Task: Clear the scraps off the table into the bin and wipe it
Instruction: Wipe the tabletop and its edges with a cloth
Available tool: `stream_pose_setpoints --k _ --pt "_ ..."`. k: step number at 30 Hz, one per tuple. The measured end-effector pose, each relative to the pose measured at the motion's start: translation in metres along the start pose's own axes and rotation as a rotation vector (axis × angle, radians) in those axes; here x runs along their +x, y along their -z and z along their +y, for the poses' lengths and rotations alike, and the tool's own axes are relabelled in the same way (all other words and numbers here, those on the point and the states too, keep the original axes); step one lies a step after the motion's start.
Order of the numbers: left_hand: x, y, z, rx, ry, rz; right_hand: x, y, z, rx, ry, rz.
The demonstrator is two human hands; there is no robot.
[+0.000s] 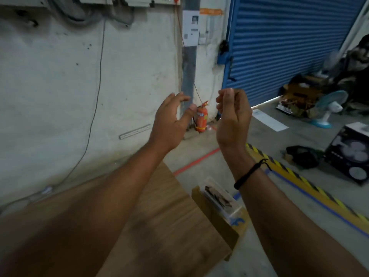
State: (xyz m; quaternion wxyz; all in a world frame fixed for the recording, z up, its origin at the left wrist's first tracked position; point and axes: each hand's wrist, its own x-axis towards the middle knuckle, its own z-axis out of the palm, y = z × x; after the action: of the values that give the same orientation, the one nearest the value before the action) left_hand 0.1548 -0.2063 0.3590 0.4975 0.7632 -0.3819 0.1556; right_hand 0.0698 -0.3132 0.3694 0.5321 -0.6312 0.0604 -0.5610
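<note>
Both my arms are raised in front of me, well above the wooden table [159,212]. My left hand [170,121] has its fingers apart and curved, and it holds nothing. My right hand [232,116] is turned palm towards me with its fingers curled in; nothing shows in it. A black band circles my right wrist. Beside the table's right edge stands a cardboard box [217,218], and on top of it lies a clear plastic container [219,194] with dark scraps inside. The visible stretch of the tabletop is bare wood; my arms hide the near part.
A white wall with a hanging cable lies ahead, and a red fire extinguisher [202,116] stands at its foot. A blue roller shutter [289,41] is at the right. On the floor at the right are a fan [329,108], boxes and yellow-black hazard tape [299,182].
</note>
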Motion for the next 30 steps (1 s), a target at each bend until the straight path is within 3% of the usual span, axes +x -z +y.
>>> stream_pose_setpoints --k 8,15,21,26,30 --pt "0.004 -0.115 -0.072 0.018 0.057 -0.161 0.013 0.035 0.117 -0.136 -0.128 0.012" --pt "-0.044 -0.228 -0.172 0.046 0.292 -0.352 -0.016 0.082 0.262 -0.342 -0.395 -0.046" --pt "-0.104 -0.269 -0.274 0.370 0.509 -0.463 -0.075 0.119 0.429 -0.610 -0.745 -0.393" --pt "-0.127 -0.281 -0.305 0.607 0.364 -0.589 -0.120 0.135 0.525 -0.769 -0.928 -0.745" --pt "-0.130 -0.281 -0.306 0.634 0.371 -0.560 -0.155 0.145 0.591 -0.893 -0.928 -0.818"
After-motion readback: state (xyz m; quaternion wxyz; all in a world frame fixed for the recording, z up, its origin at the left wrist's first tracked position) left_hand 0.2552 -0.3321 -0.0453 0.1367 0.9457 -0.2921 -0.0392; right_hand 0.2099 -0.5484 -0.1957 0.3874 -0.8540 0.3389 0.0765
